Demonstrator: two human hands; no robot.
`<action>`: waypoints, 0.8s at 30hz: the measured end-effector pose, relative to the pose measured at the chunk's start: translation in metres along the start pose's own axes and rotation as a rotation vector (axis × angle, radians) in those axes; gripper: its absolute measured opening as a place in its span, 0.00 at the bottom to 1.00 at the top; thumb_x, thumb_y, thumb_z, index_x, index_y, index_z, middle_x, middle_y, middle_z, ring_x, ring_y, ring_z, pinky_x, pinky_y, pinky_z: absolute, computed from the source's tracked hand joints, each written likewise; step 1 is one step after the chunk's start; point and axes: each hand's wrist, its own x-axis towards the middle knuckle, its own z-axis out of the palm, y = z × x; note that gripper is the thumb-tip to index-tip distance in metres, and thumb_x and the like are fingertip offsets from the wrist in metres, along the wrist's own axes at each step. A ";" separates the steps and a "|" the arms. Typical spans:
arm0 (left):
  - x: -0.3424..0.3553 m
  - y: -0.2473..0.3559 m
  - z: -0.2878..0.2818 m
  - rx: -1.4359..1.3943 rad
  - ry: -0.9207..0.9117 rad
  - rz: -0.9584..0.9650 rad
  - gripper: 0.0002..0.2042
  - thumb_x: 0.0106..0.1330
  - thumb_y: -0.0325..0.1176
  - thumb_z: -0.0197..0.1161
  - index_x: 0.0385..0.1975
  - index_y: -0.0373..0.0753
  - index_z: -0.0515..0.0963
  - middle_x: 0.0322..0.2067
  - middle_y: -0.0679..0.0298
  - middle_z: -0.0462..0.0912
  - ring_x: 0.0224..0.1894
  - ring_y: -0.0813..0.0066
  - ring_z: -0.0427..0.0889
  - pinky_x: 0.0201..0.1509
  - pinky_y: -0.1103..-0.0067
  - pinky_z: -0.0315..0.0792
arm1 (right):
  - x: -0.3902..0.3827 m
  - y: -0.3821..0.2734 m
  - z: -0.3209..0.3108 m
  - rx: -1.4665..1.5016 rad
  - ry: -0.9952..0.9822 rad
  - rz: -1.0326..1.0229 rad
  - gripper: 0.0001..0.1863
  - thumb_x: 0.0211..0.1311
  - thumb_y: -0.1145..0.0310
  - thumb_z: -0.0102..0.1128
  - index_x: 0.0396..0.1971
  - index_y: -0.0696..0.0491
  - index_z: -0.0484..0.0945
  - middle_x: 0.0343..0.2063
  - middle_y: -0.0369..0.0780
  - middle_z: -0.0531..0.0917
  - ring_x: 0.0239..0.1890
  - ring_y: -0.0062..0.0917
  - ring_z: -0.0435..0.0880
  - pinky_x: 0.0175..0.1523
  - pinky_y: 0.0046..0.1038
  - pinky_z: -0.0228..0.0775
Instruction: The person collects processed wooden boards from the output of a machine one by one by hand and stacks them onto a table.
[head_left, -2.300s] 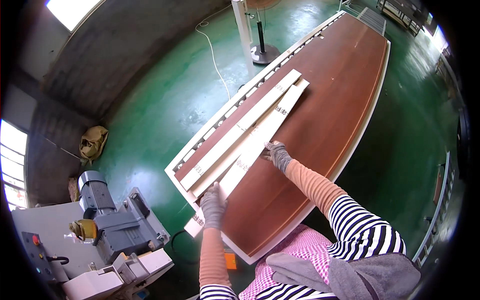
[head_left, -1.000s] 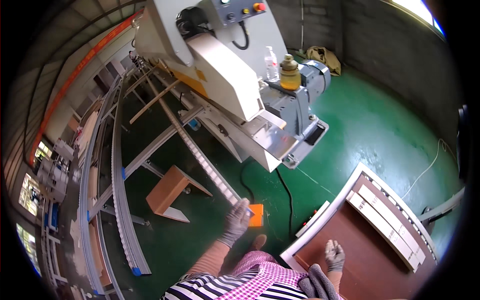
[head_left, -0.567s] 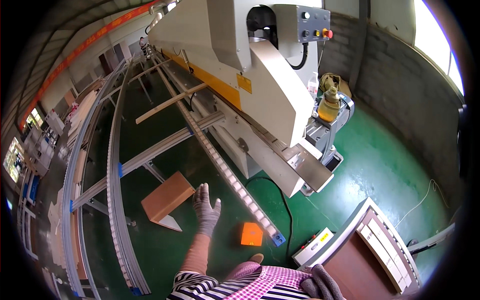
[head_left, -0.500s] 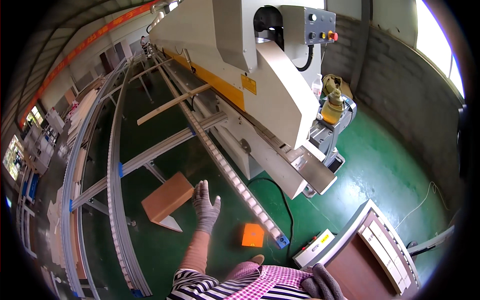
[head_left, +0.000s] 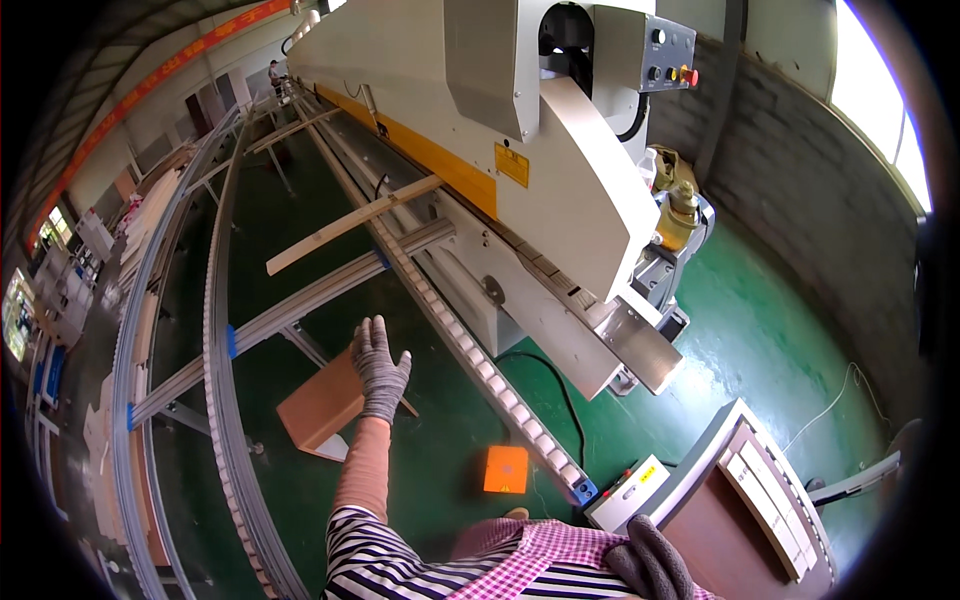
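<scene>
My grey-striped-gloved left grip (head_left: 381, 372) is spread empty near the brown angled panel (head_left: 318, 405), reach stage I guess, grabbing'd need curling; right grip's unseen.

A long, pale wooden strip (head_left: 335, 233) lies slantwise across the roller rail (head_left: 480, 368) — one end at the machine's (head_left: 570, 200) side, the other jutting past the rail. Nearer, a brown angled piece (head_left: 318, 405) sits low, partly hidden behind the empty left hand (head_left: 381, 374) — pale at its lower edge.

Lettered red banner (head_left: 165, 75), yellow label (head_left: 512, 165) on machine (head_left: 400, 75), yellow-labelled box (head_left: 628, 495)
</scene>
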 end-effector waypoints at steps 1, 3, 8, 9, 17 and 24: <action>0.004 -0.005 0.002 -0.005 -0.011 0.000 0.45 0.54 0.41 0.70 0.71 0.43 0.52 0.69 0.50 0.55 0.71 0.49 0.53 0.74 0.58 0.49 | 0.000 -0.003 0.013 0.039 0.015 0.008 0.23 0.65 0.68 0.43 0.57 0.65 0.67 0.51 0.53 0.75 0.59 0.44 0.74 0.68 0.50 0.63; 0.018 -0.008 0.006 0.056 -0.016 -0.012 0.45 0.54 0.41 0.70 0.71 0.43 0.51 0.69 0.50 0.55 0.71 0.49 0.54 0.74 0.58 0.49 | -0.007 -0.010 0.053 0.121 0.021 0.045 0.22 0.65 0.68 0.44 0.55 0.63 0.68 0.50 0.52 0.76 0.57 0.43 0.75 0.66 0.49 0.64; 0.050 -0.016 0.016 0.132 -0.103 -0.095 0.45 0.56 0.41 0.71 0.72 0.45 0.50 0.71 0.53 0.52 0.73 0.53 0.51 0.76 0.61 0.48 | -0.024 -0.038 0.177 0.313 -0.057 0.138 0.18 0.65 0.65 0.45 0.50 0.59 0.72 0.46 0.49 0.78 0.52 0.41 0.77 0.61 0.47 0.67; 0.056 -0.019 0.019 0.130 -0.112 -0.088 0.45 0.56 0.41 0.71 0.72 0.45 0.50 0.71 0.53 0.52 0.73 0.53 0.51 0.76 0.61 0.48 | -0.031 -0.047 0.209 0.354 -0.077 0.162 0.17 0.65 0.65 0.45 0.49 0.58 0.72 0.46 0.48 0.78 0.52 0.40 0.77 0.60 0.46 0.68; 0.113 -0.045 0.054 0.251 -0.173 -0.151 0.47 0.53 0.46 0.72 0.72 0.47 0.51 0.72 0.56 0.52 0.74 0.57 0.52 0.75 0.59 0.47 | -0.093 -0.165 0.469 0.657 -0.211 0.458 0.14 0.65 0.61 0.47 0.40 0.52 0.78 0.40 0.44 0.82 0.45 0.37 0.81 0.51 0.42 0.72; 0.158 -0.089 0.076 0.365 -0.238 -0.182 0.52 0.47 0.49 0.75 0.72 0.46 0.52 0.72 0.56 0.55 0.72 0.55 0.56 0.73 0.59 0.54 | -0.098 -0.264 0.603 0.836 -0.229 0.687 0.14 0.65 0.58 0.48 0.32 0.46 0.83 0.35 0.40 0.85 0.38 0.33 0.84 0.44 0.38 0.76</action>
